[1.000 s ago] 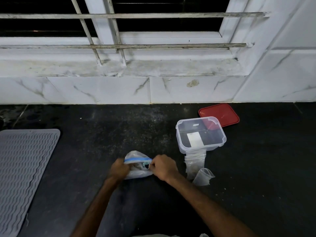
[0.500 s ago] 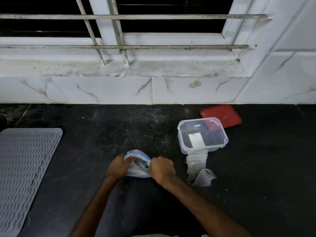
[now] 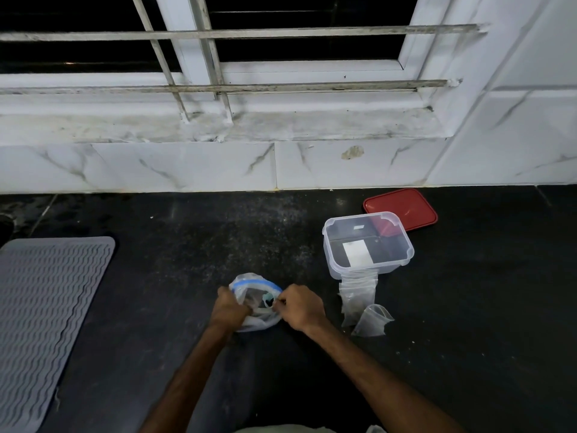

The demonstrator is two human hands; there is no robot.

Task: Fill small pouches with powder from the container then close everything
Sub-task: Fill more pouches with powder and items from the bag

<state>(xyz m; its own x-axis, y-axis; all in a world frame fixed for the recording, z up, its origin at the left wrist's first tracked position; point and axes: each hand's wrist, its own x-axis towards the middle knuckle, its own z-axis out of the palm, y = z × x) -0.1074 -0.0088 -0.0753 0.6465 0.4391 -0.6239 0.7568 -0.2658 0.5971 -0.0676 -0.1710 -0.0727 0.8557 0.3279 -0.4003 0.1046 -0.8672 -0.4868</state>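
A clear zip bag [image 3: 253, 289] with a blue seal strip stands on the black counter [image 3: 193, 245], its mouth pulled wide. My left hand [image 3: 229, 309] grips the bag's left edge and my right hand [image 3: 301, 306] pinches its right edge. Something dark with a teal patch shows inside the bag. To the right stands a clear plastic container [image 3: 368, 245] with no lid on it. Its red lid [image 3: 401, 207] lies flat behind it. Several small clear pouches [image 3: 357, 295] lie in front of the container, and one open pouch [image 3: 373, 321] lies beside them.
A grey ribbed mat [image 3: 46, 301] covers the counter at the left. White marble tiles [image 3: 187, 167] and a barred window sill run along the back. A white wall [image 3: 530, 120] closes the right side.
The bag's blue seal was stretched straight between my hands; now the mouth is spread into an open loop. Both hands stayed on its edges.
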